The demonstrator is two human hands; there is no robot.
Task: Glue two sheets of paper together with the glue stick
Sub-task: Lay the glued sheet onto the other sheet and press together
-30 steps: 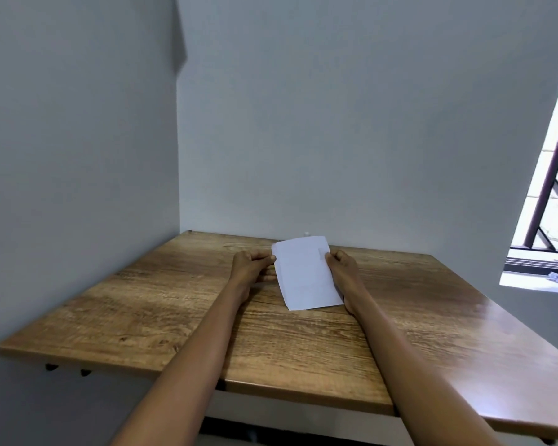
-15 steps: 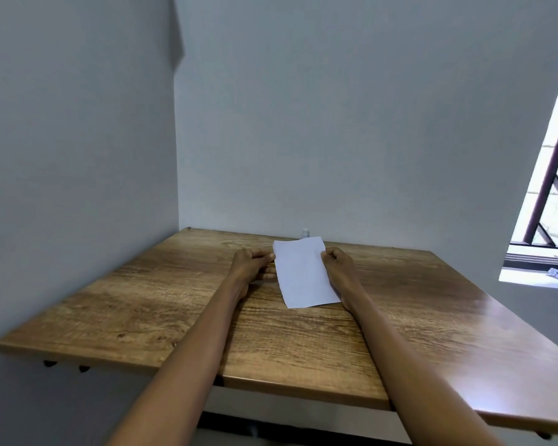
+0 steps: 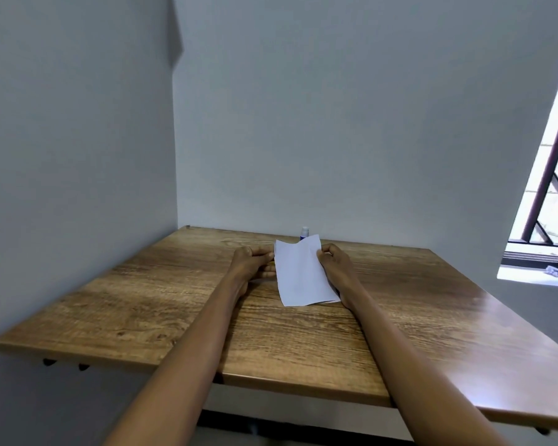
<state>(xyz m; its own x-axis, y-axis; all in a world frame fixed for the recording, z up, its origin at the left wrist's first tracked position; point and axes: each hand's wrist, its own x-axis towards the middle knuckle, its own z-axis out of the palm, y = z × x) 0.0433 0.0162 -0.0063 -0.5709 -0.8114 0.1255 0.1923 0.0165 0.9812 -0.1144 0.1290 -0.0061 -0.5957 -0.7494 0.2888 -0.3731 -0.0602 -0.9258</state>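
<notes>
At centre frame, my left hand [image 3: 250, 263] and right hand [image 3: 334, 268] pinched the paper [image 3: 302, 275] by its side edges on the table [image 3: 142, 300]. The glue stick [image 3: 304, 233] stood capped just behind. The sheets looked stacked, probably glued already, with only pressing left.

Glue stick [image 3: 304, 233] lower body behind the paper [image 3: 302, 275]; second sheet mostly covered.

Left hand [image 3: 250, 262] and right hand [image 3: 334, 265] pinch the paper [image 3: 300, 273] on the table [image 3: 142, 300], glue stick [image 3: 304, 233] behind.
</notes>
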